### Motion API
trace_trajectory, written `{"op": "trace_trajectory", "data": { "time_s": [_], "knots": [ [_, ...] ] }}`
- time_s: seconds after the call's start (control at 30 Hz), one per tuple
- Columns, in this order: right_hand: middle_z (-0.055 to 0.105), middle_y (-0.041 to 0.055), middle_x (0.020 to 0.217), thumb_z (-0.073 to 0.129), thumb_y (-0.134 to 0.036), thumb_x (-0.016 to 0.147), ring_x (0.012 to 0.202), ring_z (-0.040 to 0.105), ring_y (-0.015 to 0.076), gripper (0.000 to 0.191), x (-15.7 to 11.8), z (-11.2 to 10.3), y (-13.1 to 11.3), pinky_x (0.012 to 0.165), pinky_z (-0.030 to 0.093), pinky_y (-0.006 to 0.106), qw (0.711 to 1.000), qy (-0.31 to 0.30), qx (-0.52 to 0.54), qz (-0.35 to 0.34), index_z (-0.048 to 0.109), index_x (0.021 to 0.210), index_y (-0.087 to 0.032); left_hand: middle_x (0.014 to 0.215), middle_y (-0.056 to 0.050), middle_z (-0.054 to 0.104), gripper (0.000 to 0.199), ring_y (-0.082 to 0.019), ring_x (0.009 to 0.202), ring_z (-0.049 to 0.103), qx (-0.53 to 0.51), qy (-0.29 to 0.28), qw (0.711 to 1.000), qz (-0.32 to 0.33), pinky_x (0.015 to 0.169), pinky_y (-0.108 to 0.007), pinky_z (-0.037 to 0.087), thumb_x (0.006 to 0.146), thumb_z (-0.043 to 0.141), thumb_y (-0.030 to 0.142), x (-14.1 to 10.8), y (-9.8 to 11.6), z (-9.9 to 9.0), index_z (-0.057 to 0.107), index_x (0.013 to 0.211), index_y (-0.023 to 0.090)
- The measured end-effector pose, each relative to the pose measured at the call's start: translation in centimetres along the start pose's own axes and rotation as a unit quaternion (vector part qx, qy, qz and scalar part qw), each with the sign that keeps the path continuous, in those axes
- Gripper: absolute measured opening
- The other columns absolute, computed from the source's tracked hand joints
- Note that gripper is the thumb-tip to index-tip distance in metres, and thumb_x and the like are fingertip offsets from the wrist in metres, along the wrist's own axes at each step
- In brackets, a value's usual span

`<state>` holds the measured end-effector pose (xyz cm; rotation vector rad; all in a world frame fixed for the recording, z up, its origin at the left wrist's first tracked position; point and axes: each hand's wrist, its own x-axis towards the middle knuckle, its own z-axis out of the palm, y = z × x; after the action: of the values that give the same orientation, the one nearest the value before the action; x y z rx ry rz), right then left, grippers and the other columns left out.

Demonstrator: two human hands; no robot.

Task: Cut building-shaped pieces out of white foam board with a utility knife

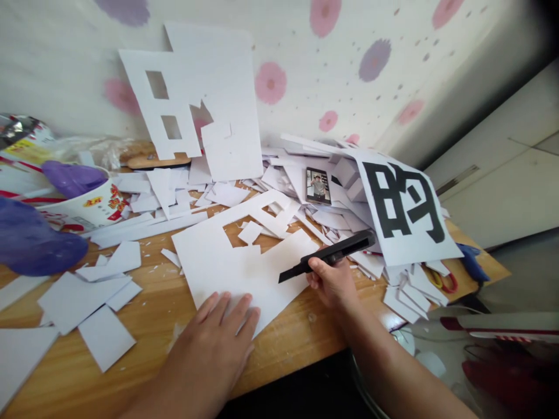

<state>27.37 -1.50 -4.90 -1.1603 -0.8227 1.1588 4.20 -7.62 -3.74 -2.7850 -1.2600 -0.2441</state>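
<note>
My right hand (332,280) is closed around a black utility knife (338,251), its blade pointing left above the white board. Under it lies a white foam or paper board (218,267) with character-shaped openings cut through its far side. A small loose cut piece (250,233) sits at one of these openings. My left hand (229,326) rests flat on the board's near edge, fingers spread and holding nothing. Behind, a cut-out white board (231,75) leans on the wall. At the right hangs a sheet printed with a black character (404,203).
White scraps (91,297) cover much of the wooden table (283,366). A phone (318,186) lies among scraps at the back. A paper tub (94,203) with purple material stands left. Scissors (441,279) and a blue glue gun (474,262) lie near the right edge.
</note>
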Motion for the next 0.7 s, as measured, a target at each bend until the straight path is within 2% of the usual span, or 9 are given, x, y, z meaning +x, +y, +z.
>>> {"op": "trace_trajectory", "data": {
  "time_s": [0.1, 0.2, 0.3, 0.4, 0.53, 0.6, 0.7],
  "knots": [
    [0.047, -0.0094, 0.041, 0.080, -0.037, 0.060, 0.031, 0.038, 0.0070, 0.035, -0.7, -0.4, 0.5, 0.033, 0.030, 0.021, 1.000, -0.001, -0.008, -0.011, 0.049, 0.066, -0.021, 0.119, -0.007, 0.068, 0.028, -0.030, 0.111, 0.062, -0.017, -0.033, 0.999, 0.015, 0.099, -0.051, 0.049, 0.085, 0.062, 0.030, 1.1, 0.1, -0.3, 0.070, 0.110, 0.020],
    [0.048, -0.0108, 0.046, 0.077, -0.033, 0.066, 0.034, 0.039, 0.0072, 0.030, -1.3, -0.5, 1.2, 0.035, 0.030, 0.020, 0.999, -0.007, -0.020, -0.029, 0.052, 0.081, -0.023, 0.127, -0.014, 0.063, 0.028, -0.031, 0.118, 0.058, -0.017, -0.058, 0.997, 0.057, 0.099, -0.045, 0.051, 0.085, 0.062, 0.027, 2.1, 0.3, -0.5, 0.071, 0.107, 0.011],
    [0.054, -0.0076, 0.059, 0.071, -0.029, 0.072, 0.042, 0.047, 0.0093, 0.028, -1.7, -0.6, 1.5, 0.040, 0.038, 0.022, 0.989, -0.005, -0.111, -0.101, 0.057, 0.096, -0.024, 0.129, -0.020, 0.059, 0.023, -0.033, 0.119, 0.058, -0.001, -0.101, 0.992, 0.080, 0.095, -0.043, 0.053, 0.086, 0.057, 0.014, 3.0, 0.6, -0.9, 0.070, 0.103, 0.007],
    [0.062, -0.0011, 0.075, 0.071, -0.028, 0.073, 0.060, 0.059, 0.0145, 0.025, -1.9, -0.6, 1.7, 0.053, 0.049, 0.028, 0.957, 0.009, -0.222, -0.186, 0.060, 0.095, -0.023, 0.129, -0.023, 0.058, 0.023, -0.036, 0.116, 0.059, 0.009, -0.135, 0.987, 0.088, 0.085, -0.044, 0.058, 0.085, 0.056, 0.011, 3.6, 0.8, -1.2, 0.068, 0.105, 0.007],
    [0.066, 0.0016, 0.080, 0.071, -0.029, 0.075, 0.069, 0.065, 0.0183, 0.020, -2.2, -0.6, 2.1, 0.059, 0.054, 0.032, 0.942, 0.005, -0.266, -0.206, 0.060, 0.091, -0.023, 0.128, -0.026, 0.057, 0.036, -0.036, 0.111, 0.061, 0.028, -0.114, 0.987, 0.109, 0.075, -0.043, 0.060, 0.087, 0.051, 0.012, 3.6, 0.7, -0.8, 0.059, 0.121, 0.004],
    [0.067, 0.0011, 0.080, 0.071, -0.029, 0.077, 0.067, 0.066, 0.0179, 0.020, -2.4, -0.7, 2.2, 0.059, 0.055, 0.032, 0.934, -0.005, -0.284, -0.215, 0.060, 0.093, -0.024, 0.130, -0.025, 0.057, 0.035, -0.036, 0.111, 0.061, 0.032, -0.091, 0.990, 0.107, 0.072, -0.042, 0.060, 0.088, 0.050, 0.012, 3.2, 0.7, -0.3, 0.059, 0.121, 0.004],
    [0.068, 0.0000, 0.078, 0.072, -0.030, 0.077, 0.063, 0.066, 0.0170, 0.021, -2.7, -0.7, 1.9, 0.059, 0.056, 0.032, 0.904, -0.016, -0.340, -0.261, 0.062, 0.094, -0.025, 0.132, -0.024, 0.055, 0.034, -0.036, 0.113, 0.061, 0.032, -0.061, 0.993, 0.096, 0.069, -0.041, 0.061, 0.088, 0.051, 0.013, 2.7, 0.7, 0.3, 0.060, 0.119, 0.005]
  ]
}}
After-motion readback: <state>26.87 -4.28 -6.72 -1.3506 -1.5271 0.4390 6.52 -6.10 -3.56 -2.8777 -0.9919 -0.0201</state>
